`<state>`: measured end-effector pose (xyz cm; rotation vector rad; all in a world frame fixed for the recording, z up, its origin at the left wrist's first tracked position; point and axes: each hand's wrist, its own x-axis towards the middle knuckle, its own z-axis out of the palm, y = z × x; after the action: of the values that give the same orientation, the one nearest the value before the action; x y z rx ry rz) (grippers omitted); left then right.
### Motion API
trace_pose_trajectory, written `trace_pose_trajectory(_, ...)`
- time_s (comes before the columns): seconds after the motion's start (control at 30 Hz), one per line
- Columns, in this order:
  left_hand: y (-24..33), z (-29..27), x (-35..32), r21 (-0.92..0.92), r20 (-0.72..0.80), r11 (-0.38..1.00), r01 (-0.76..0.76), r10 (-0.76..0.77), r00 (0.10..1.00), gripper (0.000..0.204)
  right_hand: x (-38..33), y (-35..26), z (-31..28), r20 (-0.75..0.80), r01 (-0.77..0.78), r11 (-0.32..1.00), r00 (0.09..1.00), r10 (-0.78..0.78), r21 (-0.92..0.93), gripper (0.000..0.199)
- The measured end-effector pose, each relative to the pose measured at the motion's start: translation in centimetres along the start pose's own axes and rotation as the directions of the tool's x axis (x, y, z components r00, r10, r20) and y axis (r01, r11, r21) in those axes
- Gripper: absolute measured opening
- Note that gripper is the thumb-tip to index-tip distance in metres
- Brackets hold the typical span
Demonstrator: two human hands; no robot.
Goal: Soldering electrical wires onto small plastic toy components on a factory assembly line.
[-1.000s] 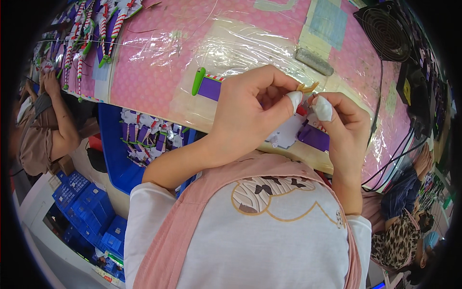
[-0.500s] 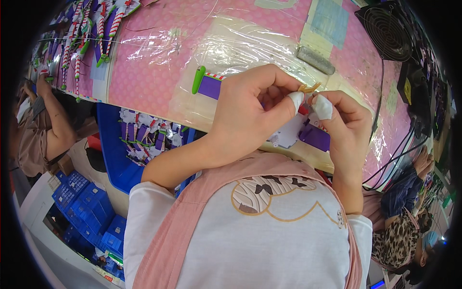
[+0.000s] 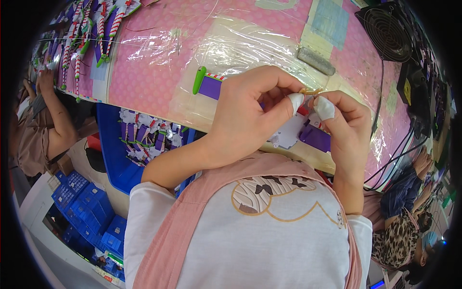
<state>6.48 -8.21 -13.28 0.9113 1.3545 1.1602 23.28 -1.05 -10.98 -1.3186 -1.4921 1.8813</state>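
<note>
- Two bare hands, the left hand (image 3: 245, 108) and the right hand (image 3: 349, 125), nearly meet above one pink-patterned table (image 3: 149, 72).
- Two white thumb covers (image 3: 297, 102), one per thumb.
- One small gold-coloured strip (image 3: 310, 91) at the left fingertips.
- Two purple panels (image 3: 210, 88), one left of the left hand, one near the right.
- One grey bar (image 3: 315, 60) on the far side; one black fan (image 3: 387, 31) at far right.
- One large blue tub (image 3: 109, 144) at left, its striped-limbed pieces (image 3: 144, 137) too overlapped to count.
- At least two co-workers, one left (image 3: 36, 139), another right (image 3: 397, 241).
</note>
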Motion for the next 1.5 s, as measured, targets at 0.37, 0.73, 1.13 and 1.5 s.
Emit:
trace_pose_trajectory(0.37, 0.2, 0.1, 0.0, 0.025, -0.010, 1.000, 0.000, 0.000, 1.000, 0.015, -0.2, 0.1, 0.1, -0.033, 0.039, 0.999, 0.999, -0.038, 0.014, 0.022)
trace_pose_trajectory(0.73, 0.4, 0.1, 0.0, 0.024, -0.018, 0.999, 0.020, -0.020, 1.000, 0.013, -0.3, 0.3, 0.3, -0.077, 0.071, 0.997, 0.994, -0.071, -0.012, 0.022)
trace_pose_trajectory(1.13, 0.4, 0.3, 0.1, -0.092, -0.005, 0.993, 0.068, -0.069, 0.998, 0.013, -0.5, 1.0, 0.9, -0.133, 0.135, 0.985, 0.980, -0.148, -0.103, 0.017)
trace_pose_trajectory(1.5, 0.3, 0.5, 0.0, 0.010, -0.019, 1.000, 0.005, -0.005, 1.000, 0.014, -0.6, 1.1, 0.9, -0.128, 0.124, 0.987, 0.982, -0.137, -0.102, 0.017)
